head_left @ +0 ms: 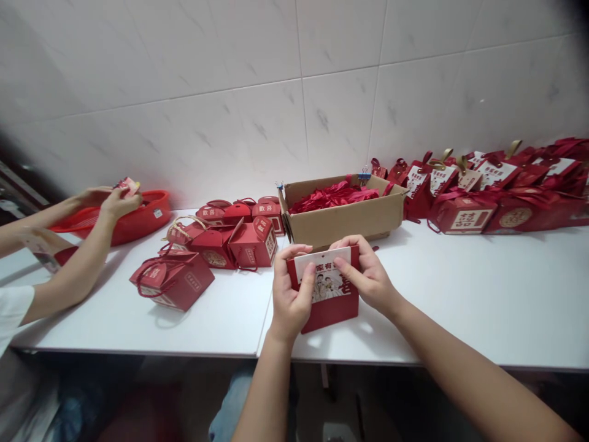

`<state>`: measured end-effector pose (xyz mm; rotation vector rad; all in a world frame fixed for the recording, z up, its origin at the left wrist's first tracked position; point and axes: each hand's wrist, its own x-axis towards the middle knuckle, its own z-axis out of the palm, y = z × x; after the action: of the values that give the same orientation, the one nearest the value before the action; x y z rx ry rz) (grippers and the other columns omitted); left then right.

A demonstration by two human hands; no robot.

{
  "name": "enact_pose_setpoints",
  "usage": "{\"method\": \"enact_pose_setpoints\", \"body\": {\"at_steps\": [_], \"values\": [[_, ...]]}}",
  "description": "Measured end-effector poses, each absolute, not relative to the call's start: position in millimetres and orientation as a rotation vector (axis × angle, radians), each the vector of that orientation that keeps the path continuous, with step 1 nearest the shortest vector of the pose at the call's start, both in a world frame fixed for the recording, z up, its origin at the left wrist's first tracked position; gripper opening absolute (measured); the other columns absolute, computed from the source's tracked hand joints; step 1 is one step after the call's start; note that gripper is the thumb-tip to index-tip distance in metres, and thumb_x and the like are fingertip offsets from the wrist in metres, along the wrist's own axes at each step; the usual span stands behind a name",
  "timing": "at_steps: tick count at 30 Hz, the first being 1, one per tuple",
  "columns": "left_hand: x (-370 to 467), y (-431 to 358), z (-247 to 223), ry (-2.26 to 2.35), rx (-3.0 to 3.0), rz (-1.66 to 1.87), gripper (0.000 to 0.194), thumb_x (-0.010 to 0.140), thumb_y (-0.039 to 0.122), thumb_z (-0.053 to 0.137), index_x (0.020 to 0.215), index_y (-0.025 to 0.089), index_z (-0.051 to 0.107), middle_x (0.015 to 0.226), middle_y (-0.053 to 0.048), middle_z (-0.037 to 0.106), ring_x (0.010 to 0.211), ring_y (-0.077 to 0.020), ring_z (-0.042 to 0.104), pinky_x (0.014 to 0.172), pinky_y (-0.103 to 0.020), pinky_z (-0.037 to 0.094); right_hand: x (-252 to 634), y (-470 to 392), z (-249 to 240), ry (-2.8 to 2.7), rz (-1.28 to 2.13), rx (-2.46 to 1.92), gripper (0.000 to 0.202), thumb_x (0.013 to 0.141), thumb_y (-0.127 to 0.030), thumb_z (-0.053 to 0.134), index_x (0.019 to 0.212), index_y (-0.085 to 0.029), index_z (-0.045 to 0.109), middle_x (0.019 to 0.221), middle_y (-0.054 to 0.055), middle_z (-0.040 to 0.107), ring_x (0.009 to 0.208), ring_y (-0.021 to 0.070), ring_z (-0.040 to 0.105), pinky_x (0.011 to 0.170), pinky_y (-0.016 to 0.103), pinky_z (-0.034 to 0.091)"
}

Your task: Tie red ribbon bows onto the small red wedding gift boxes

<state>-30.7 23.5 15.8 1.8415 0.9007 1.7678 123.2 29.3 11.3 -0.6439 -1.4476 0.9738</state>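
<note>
One red gift box [330,314] is held upright between the person's two hands, in front of an open cardboard carton [345,228] and above the near part of the white table [464,301]; whether its base touches the tabletop cannot be told. The left hand [289,302] grips its left side and the right hand [375,279] its upper right, both thumbs pressed on the white panel [326,286], which bears dark red characters and a cartoon couple. The other fingers curl around the edges and are partly hidden behind.

The carton is filled with glossy red ribbons [329,197], and a blue binder clip [364,176] sits on its rear rim. To its left stands a cluster of red gable boxes [219,247], some with cord handles. A single gable box [191,283] stands nearer the table's front edge, its red cord hanging over one side. To the right, against the tiled wall [257,116], are rows of ribboned red boxes [515,212], several with white panels. At far left, a co-worker's hands [120,204] hold a small pink packet [129,185] beside a red plastic basin [133,228].
</note>
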Motion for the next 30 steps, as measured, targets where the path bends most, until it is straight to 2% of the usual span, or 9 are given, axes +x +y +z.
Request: {"method": "enact_pose_setpoints", "body": {"at_steps": [5,12,25,30], "values": [[-31.0,24.1,14.1,0.851,1.785,1.748,0.027,0.087,0.024,0.056,0.112,0.023,0.047,0.106,-0.006,0.058,0.099,-0.0182,0.059,0.086,-0.033,0.049,123.1,29.8,10.9,-1.458,0.977,-0.594,0.014,0.089,-0.033,0.055,0.098,-0.025,0.047,0.105,0.003,0.056,0.095,0.0173,0.056,0.082,0.033,0.049],[-31.5,23.0,15.3,0.88,1.76,1.724,0.027,0.087,0.026,0.055,0.113,0.024,0.047,0.092,-0.003,0.053,0.081,-0.0145,0.056,0.076,-0.028,0.049,122.5,29.0,10.0,-1.442,1.001,-0.65,0.016,0.088,-0.033,0.056,0.098,-0.026,0.046,0.096,0.002,0.056,0.08,0.014,0.056,0.069,0.027,0.05],[-32.5,25.3,12.8,0.956,1.798,1.764,0.021,0.087,0.028,0.055,0.106,0.023,0.049,0.098,-0.004,0.052,0.091,-0.017,0.055,0.082,-0.029,0.047,122.6,29.7,12.2,-1.454,1.01,-0.678,0.019,0.086,-0.036,0.058,0.096,-0.025,0.045,0.093,0.001,0.055,0.077,0.0141,0.055,0.066,0.027,0.05],[-31.9,25.2,12.9,0.927,1.72,1.711,0.016,0.086,0.029,0.056,0.099,0.022,0.05,0.091,-0.003,0.055,0.082,-0.0155,0.058,0.074,-0.027,0.048,122.8,29.3,12.8,-1.465,1.025,-0.659,0.016,0.088,-0.035,0.056,0.096,-0.025,0.046,0.093,0.001,0.054,0.077,0.0136,0.053,0.067,0.027,0.048]]}}
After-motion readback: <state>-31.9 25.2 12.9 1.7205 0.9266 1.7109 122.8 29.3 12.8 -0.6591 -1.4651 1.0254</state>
